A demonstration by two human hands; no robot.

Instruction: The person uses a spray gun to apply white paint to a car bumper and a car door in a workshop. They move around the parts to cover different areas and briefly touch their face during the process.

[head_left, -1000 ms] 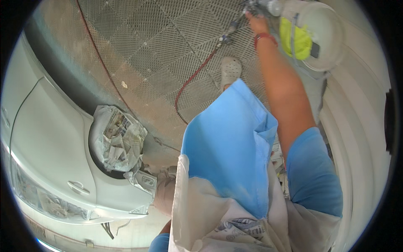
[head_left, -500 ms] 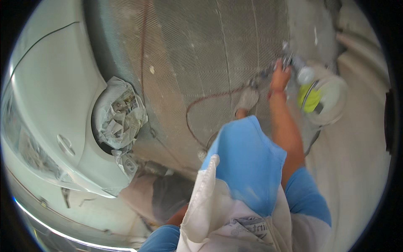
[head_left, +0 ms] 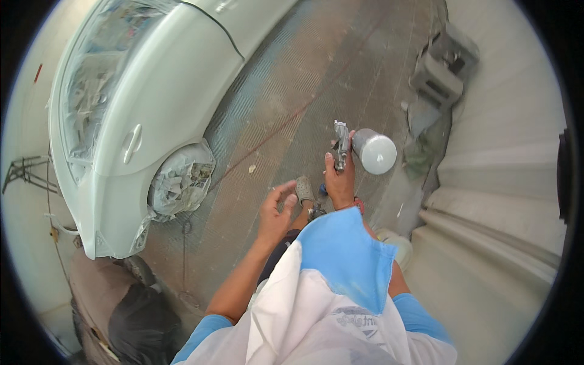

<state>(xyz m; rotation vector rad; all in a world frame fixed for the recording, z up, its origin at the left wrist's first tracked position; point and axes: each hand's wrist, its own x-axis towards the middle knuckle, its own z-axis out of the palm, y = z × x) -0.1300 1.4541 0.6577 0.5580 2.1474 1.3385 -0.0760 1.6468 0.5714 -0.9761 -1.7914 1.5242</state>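
The person's blue and white shirt [head_left: 340, 249] fills the near edge. Beyond it the left hand [head_left: 275, 213] is empty, its fingers spread loosely with the thumb apart, beside the clog [head_left: 304, 188]. The right hand [head_left: 340, 181], above a red wristband [head_left: 359, 204], grips the spray gun [head_left: 341, 145], which is out in front of the shirt, over the floor [head_left: 255, 188]. A pale-lidded cup [head_left: 378, 154] sits just right of the gun. Farther left, paper and film wrap the wheel [head_left: 181, 181] of a pale car [head_left: 146, 115]. A red hose [head_left: 298, 111] crosses the floor toward a grey step stool [head_left: 437, 79] at upper right.
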